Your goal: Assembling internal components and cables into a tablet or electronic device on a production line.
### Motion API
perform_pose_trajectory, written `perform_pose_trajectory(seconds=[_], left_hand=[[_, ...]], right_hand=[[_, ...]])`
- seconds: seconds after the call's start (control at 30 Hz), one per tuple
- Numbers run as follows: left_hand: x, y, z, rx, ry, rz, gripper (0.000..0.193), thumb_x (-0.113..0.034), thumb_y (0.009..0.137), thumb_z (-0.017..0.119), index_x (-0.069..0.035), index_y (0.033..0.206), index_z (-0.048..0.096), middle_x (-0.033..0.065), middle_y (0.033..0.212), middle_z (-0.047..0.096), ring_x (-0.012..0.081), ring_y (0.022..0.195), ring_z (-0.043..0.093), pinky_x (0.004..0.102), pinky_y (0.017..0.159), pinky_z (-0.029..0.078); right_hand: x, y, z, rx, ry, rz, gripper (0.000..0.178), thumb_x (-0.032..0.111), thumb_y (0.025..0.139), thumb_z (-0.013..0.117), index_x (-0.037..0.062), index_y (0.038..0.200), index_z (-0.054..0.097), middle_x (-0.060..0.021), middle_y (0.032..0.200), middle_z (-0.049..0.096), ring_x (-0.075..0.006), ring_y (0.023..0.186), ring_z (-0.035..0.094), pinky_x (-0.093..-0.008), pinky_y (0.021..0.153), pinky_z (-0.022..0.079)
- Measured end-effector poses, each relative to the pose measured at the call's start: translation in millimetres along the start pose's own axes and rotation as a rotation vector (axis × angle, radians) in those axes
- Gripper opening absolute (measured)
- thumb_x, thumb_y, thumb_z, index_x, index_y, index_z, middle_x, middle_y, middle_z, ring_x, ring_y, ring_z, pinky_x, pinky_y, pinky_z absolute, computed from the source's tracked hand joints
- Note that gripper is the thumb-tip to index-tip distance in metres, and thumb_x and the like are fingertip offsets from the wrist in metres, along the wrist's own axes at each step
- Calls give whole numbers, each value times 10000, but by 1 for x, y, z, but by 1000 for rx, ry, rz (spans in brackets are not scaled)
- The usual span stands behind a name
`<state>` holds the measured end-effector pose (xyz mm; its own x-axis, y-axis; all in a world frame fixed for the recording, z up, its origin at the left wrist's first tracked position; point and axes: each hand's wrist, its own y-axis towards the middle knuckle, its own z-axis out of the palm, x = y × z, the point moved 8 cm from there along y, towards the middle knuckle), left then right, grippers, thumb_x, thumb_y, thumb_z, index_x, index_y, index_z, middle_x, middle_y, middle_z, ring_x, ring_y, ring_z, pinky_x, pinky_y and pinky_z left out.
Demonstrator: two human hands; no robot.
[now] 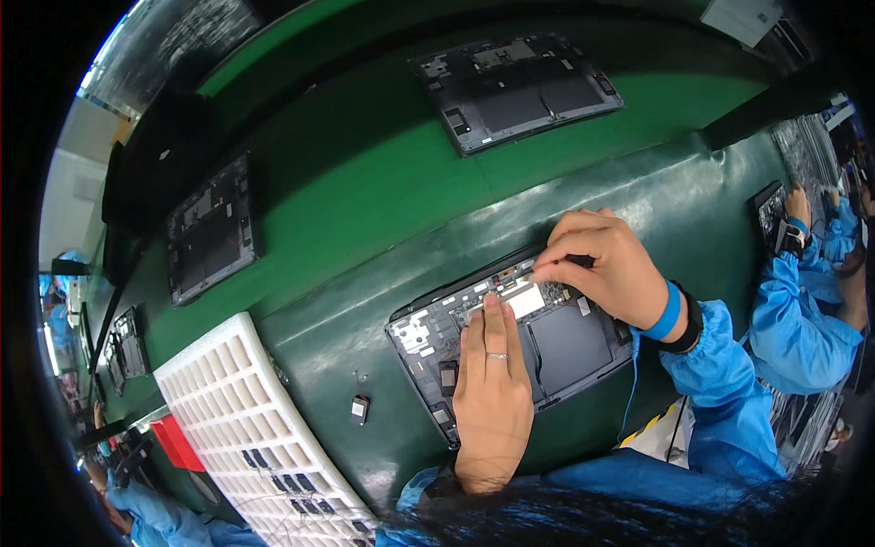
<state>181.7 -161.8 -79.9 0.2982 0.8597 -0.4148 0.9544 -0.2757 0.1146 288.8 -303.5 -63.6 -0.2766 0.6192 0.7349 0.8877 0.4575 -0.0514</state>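
On green matting (314,351), opened black laptop base (576,345), left grip (496,401) flat, right grip (609,264) pinched

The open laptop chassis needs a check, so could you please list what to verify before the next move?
1. Chassis lying on the green mat: ok.
2. Left hand resting on the chassis: ok.
3. Right hand grip: cannot tell; any held piece is hidden.
4. Blue wristband worn on the right: ok.
5. Mat free of loose parts: not ok; a small black part lies left of the chassis.
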Motion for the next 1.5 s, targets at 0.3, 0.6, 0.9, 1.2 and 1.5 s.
perform_pose_trajectory(seconds=[0.3, 0.6, 0.9, 1.2, 1.5], left_hand=[[-8, 6, 2, -3, -51, -27, 554, 88, 855, 590, 151, 1405, 558, 257, 1553, 484, 445, 1327, 560, 463, 1037, 571], [-5, 8, 14, 2, -91, -64, 497, 78, 896, 553, 181, 1382, 563, 258, 1541, 513, 481, 1356, 564, 564, 1104, 516], [2, 6, 13, 19, -146, -61, 440, 42, 939, 562, 163, 1361, 595, 232, 1562, 509, 454, 1364, 571, 552, 1106, 525], [4, 9, 14, -5, 21, -40, 348, -50, 970, 593, 105, 1268, 684, 177, 1564, 527, 366, 1384, 557, 461, 1160, 486], [8, 8, 7, 118, -47, -24, 455, -83, 978, 571, 67, 1405, 615, 161, 1613, 481, 391, 1469, 484, 492, 1192, 449]], right_hand=[[-14, 5, -6, -36, -133, 39, 466, 256, 791, 917, 183, 1209, 725, -46, 1166, 623, -284, 1069, 550, -432, 1013, 396], [-24, 8, -9, -180, 162, 10, 93, 45, 809, 845, 5, 874, 793, -102, 1010, 712, -250, 886, 696, -356, 791, 541], [-17, -6, 3, -88, -55, 170, 701, 217, 709, 956, 118, 1345, 679, -123, 1375, 564, -365, 1270, 518, -466, 1126, 379], [-9, 4, 14, -16, -172, 203, 622, 249, 705, 947, 137, 1276, 728, -100, 1308, 573, -341, 1200, 517, -452, 1123, 368], [9, -33, -3, -83, -282, 51, 456, 310, 724, 957, 78, 954, 640, -235, 1421, 511, -455, 1303, 512, -527, 1095, 422]])
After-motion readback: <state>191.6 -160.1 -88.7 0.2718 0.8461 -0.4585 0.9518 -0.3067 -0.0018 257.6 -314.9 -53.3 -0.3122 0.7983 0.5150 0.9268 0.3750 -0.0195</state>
